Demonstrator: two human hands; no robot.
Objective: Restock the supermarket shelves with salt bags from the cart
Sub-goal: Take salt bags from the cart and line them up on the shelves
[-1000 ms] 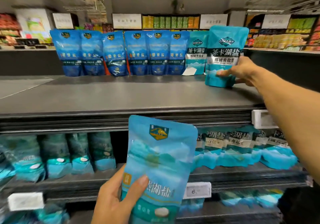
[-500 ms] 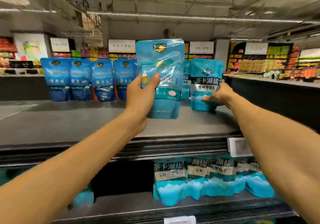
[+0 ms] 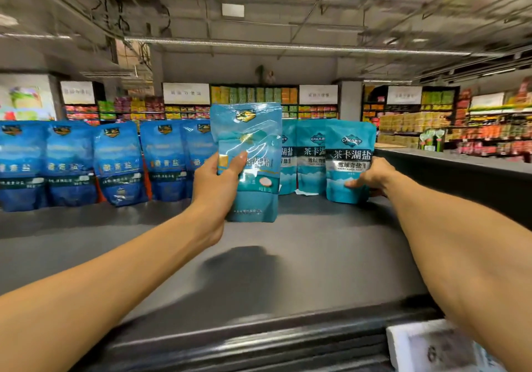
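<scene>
My left hand [image 3: 217,181] grips a teal salt bag [image 3: 253,144] by its lower left side and holds it upright above the dark top shelf [image 3: 288,262]. At the back right of that shelf stands another teal salt bag [image 3: 349,152], with my right hand [image 3: 371,177] holding its lower right edge. Two more teal bags [image 3: 309,158] stand just left of it. A row of several dark blue salt bags [image 3: 118,164] lines the shelf's back left.
A white price tag holder [image 3: 431,348] sticks out at the shelf's front right edge. Behind the shelf lies an aisle, with stocked shelves [image 3: 475,129] along the far wall and right side.
My left hand has lifted its bag from below the shelf up over the shelf top and carried it further back. The right hand stays on the standing bag.
</scene>
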